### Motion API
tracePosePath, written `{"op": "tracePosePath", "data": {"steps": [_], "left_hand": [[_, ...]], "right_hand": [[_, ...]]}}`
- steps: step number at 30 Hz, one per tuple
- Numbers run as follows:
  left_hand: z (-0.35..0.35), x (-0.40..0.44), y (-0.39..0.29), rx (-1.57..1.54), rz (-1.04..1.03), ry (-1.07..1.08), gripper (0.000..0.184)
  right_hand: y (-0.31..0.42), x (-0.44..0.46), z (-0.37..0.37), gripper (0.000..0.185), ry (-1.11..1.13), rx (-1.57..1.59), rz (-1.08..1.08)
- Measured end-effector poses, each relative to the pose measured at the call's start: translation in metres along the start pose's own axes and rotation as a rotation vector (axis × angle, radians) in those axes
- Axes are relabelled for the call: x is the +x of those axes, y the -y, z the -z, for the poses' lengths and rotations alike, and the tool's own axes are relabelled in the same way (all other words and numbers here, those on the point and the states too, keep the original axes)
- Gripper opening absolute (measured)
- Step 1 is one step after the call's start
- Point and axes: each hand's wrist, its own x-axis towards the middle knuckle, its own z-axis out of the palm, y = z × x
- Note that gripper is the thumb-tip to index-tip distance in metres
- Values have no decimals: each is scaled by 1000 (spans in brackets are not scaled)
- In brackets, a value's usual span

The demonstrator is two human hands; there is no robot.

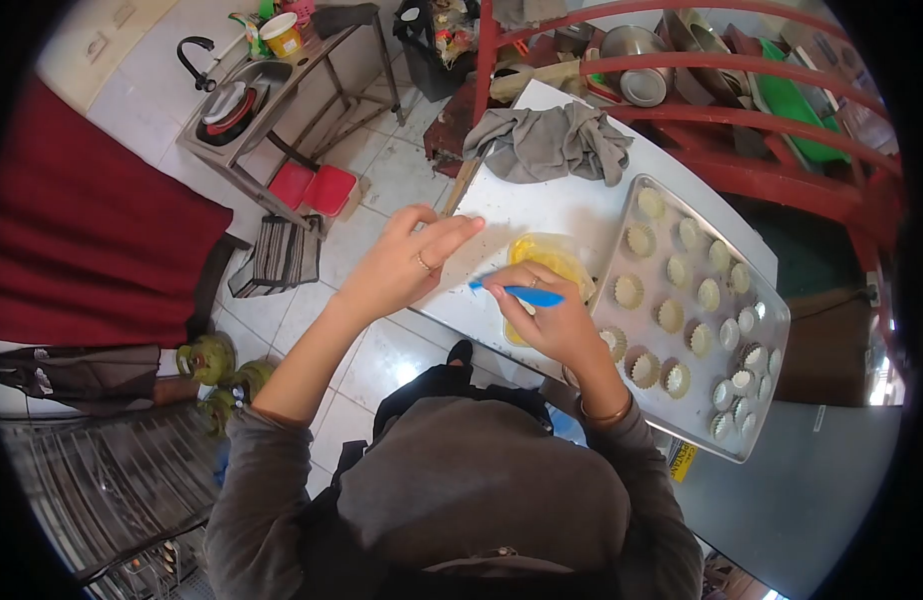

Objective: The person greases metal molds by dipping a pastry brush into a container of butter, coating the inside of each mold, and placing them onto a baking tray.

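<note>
My right hand (pixel 547 310) is closed around a slim blue tool (pixel 532 295) with a wide, flattened handle end. The head of that tool is too small to make out. Under and behind this hand stands a clear plastic tub (pixel 572 262) with a yellow, smeared substance inside. My left hand (pixel 412 255) hovers at the table's left edge, fingers partly stretched and nothing visible in them. To the right, a large metal baking tray (pixel 622 225) holds many small fluted tart moulds (pixel 670 316), some cream-coloured and some silvery.
A crumpled grey cloth (pixel 552 140) lies on the far part of the white table (pixel 497 220). Red metal bars (pixel 702 115) run beyond the table, with pots (pixel 637 65) behind them. A sink (pixel 262 75) with dishes stands far left. A red curtain (pixel 92 220) hangs left.
</note>
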Motion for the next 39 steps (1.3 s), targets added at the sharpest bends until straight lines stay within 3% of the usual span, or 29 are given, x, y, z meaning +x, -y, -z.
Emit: {"op": "tracePosePath", "data": {"steps": [1, 4, 8, 12, 16, 22, 25, 31, 37, 39], "left_hand": [[3, 0, 3, 0, 21, 9, 84], [4, -4, 13, -152, 203, -52, 83], [-45, -25, 26, -420, 395, -114, 86], [-91, -46, 27, -422, 467, -48, 85], [-113, -57, 28, -412, 456, 13, 85], [-109, -55, 25, -455, 446, -25, 93], [-112, -56, 25, -424, 482, -58, 87], [-115, -56, 27, -348, 424, -87, 73], [-105, -48, 15, -122, 525, 24, 67], [-104, -46, 12, -97, 521, 14, 67]], "right_hand": [[-4, -3, 4, 8, 59, -60, -38], [-25, -25, 33, 13, -213, 229, -353], [-47, -52, 30, 18, -401, 256, -480], [-67, -63, -15, 15, -422, 14, -463], [-79, -64, -30, 13, -284, -212, -408], [-66, -60, -32, 12, -400, -123, -399], [-75, -66, -36, 15, -237, -321, -393], [-57, -54, -20, 14, -371, -114, -472], [-81, -60, -40, 15, -279, -327, -324], [-81, -60, -37, 16, -278, -250, -375]]}}
